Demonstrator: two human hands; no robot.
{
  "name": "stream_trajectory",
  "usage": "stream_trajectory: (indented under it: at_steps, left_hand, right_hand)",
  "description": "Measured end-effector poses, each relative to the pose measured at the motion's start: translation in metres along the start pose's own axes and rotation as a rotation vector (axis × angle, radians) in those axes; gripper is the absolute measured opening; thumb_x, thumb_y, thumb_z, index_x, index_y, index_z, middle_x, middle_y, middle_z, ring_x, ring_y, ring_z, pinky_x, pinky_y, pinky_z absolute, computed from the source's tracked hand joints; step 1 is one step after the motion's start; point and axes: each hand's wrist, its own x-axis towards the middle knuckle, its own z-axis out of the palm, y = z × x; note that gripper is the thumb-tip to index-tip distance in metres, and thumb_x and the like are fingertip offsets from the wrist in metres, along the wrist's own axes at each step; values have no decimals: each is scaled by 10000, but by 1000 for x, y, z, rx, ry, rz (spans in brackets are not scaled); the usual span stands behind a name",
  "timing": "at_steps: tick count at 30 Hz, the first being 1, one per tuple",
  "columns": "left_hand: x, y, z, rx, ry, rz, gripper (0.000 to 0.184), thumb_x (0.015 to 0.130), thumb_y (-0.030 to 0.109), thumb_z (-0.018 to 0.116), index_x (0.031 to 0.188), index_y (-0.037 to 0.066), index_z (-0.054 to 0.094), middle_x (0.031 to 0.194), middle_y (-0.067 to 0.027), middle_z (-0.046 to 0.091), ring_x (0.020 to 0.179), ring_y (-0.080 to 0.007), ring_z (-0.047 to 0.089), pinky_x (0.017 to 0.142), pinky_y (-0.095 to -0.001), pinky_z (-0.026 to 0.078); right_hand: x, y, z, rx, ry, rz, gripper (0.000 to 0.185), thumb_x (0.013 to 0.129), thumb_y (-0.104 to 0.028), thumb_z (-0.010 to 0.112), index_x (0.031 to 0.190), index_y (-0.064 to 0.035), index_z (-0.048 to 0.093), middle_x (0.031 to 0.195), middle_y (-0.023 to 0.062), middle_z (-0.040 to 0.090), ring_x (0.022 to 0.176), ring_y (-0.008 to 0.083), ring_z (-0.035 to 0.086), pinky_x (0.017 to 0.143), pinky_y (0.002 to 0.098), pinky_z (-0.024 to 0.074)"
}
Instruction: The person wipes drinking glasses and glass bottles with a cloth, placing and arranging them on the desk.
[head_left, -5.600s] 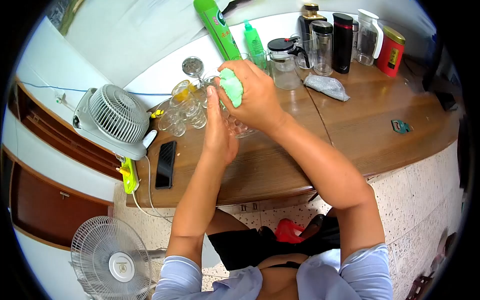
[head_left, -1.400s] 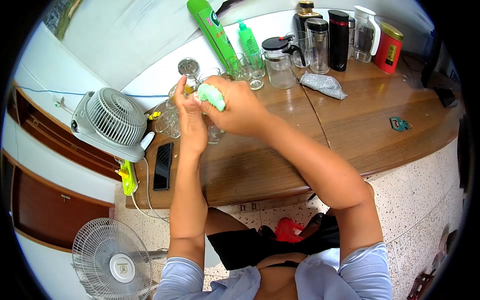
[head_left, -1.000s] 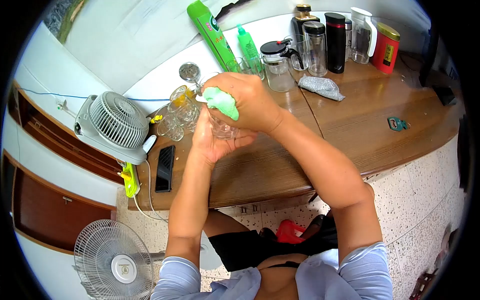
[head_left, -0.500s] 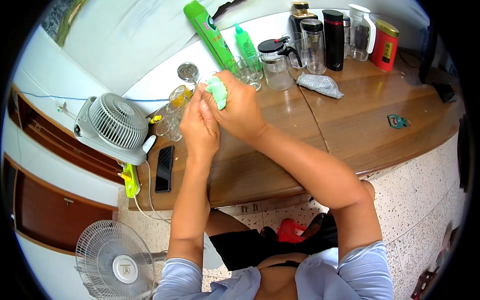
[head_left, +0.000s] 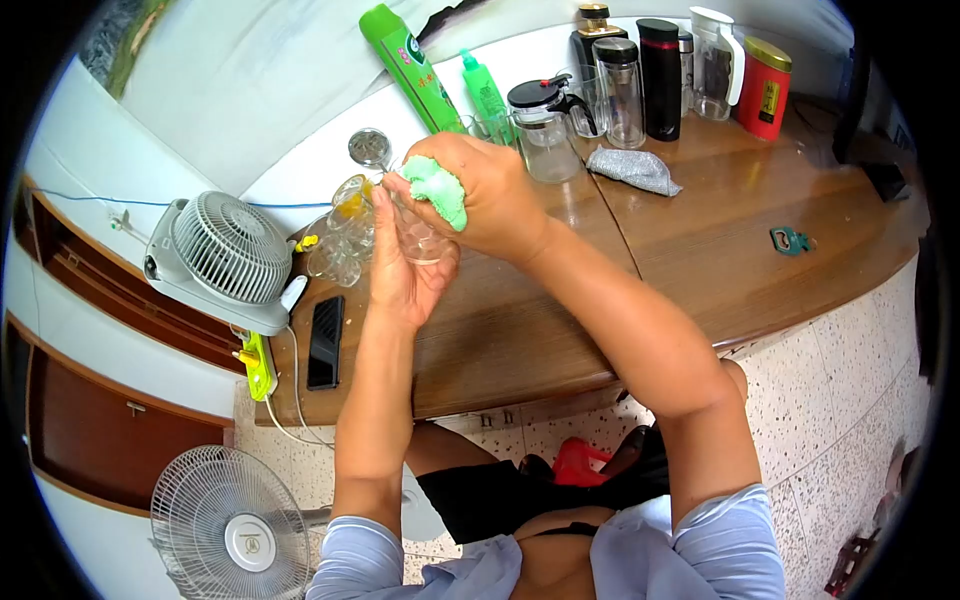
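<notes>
Green wad, some kind of cloth or sponge (head_left: 437, 192), is bulging out of the top of the right hand (head_left: 485, 195), whose fingers are curling tightly around it. The clear glass (head_left: 418, 243) is sitting just below that fist, off the table, in the left hand (head_left: 408, 285). Left thumb is lying along the near-left side and the other fingers are wrapping behind, so they're closing on the glass from both sides.

Long axis looks to be running from the left palm up and a bit left toward the right fist, but that fist is covering the far end, so I'm not swearing to it. Left hand is the nearer one since it's actually cradling the thing; can't tell whether the right is touching it. More glassware (head_left: 338, 258) is standing left of the hands on the wooden table (head_left: 550, 325).
</notes>
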Motion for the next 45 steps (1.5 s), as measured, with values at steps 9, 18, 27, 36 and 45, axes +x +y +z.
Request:
stream_trajectory:
  at_steps: [9, 18, 27, 36, 45]
  left_hand:
    - [1, -16, -16, 1288, 407, 885, 630, 1078, 446, 640, 1508, -5, 550, 1126, -126, 731, 908, -195, 700, 688, -327, 564]
    - [-6, 3, 9, -219, 6, -181, 796, 976, 861, 428, 1212, 143, 678, 1057, -53, 730, 711, -254, 683, 507, -325, 473]
    - [-10, 19, -15, 229, -112, -36, 793, 1017, 795, 443, 1314, 84, 632, 899, -57, 690, 673, -185, 655, 505, -340, 480]
    - [-6, -12, -5, 1512, 363, 924, 737, 1072, 474, 621, 1600, -1, 424, 1148, -204, 668, 950, -356, 677, 802, -443, 564]
    - [3, -17, 0, 1198, 268, 519, 783, 1068, 543, 607, 1587, -2, 393, 1219, -159, 669, 1032, -285, 682, 814, -375, 560]
  right_hand:
    - [-12, -11, 14, -64, 112, 366, 225, 925, -188, 860, 983, -43, 698, 784, 77, 709, 650, 156, 671, 601, 314, 548]
    - [7, -13, -1, 79, 53, 235, 242, 870, -137, 902, 1001, -49, 718, 857, 76, 763, 696, 118, 706, 629, 283, 565]
    - [-1, -9, 0, 39, -69, 109, 277, 863, -183, 867, 1021, -47, 684, 893, 121, 729, 775, 314, 737, 680, 402, 597]
    - [-7, -13, 14, 104, 75, 627, 270, 944, -250, 830, 939, -26, 678, 767, 108, 718, 664, 198, 685, 635, 369, 555]
    - [19, -22, -3, 646, 253, 995, 307, 1018, -326, 774, 1004, -37, 672, 782, 17, 662, 583, 82, 580, 464, 262, 433]
